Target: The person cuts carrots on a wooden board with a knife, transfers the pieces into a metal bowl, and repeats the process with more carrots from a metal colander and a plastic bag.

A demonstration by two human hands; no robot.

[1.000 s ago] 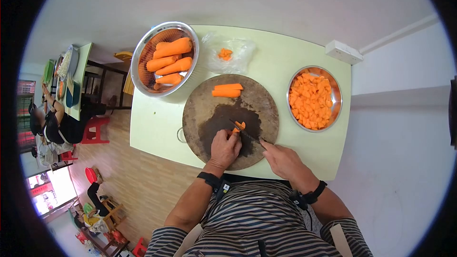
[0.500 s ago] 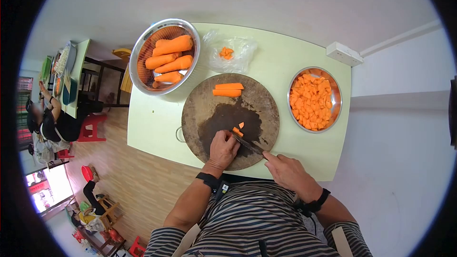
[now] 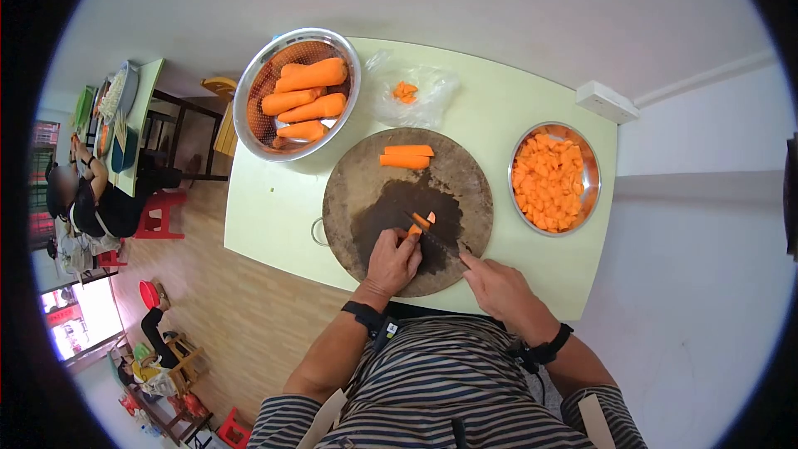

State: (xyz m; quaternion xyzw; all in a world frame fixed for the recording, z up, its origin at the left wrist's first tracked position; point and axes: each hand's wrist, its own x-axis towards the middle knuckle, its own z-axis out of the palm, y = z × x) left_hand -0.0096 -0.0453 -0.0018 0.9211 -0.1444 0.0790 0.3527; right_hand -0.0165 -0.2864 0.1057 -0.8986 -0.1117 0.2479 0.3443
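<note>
On the round wooden board (image 3: 349, 175), my left hand (image 3: 394, 262) pinches a short carrot piece (image 3: 414, 231) near the board's front. My right hand (image 3: 497, 284) grips the handle of a dark knife (image 3: 440, 244), its blade slanting up and left to the carrot. A cut piece (image 3: 422, 220) lies at the blade's upper side, with a small bit (image 3: 431, 217) beside it. Farther up the board rest two long carrot pieces (image 3: 406, 161) side by side.
A metal bowl (image 3: 239, 116) with whole carrots stands at the back left. Beside it lies a plastic bag (image 3: 440, 91) with carrot scraps. At right is a bowl of carrot chunks (image 3: 547, 179). A person (image 3: 79, 199) sits at another table far left.
The knife blade has shifted up and away from my left fingertips, and a piece now lies apart from the held carrot. The whole view has shifted slightly.
</note>
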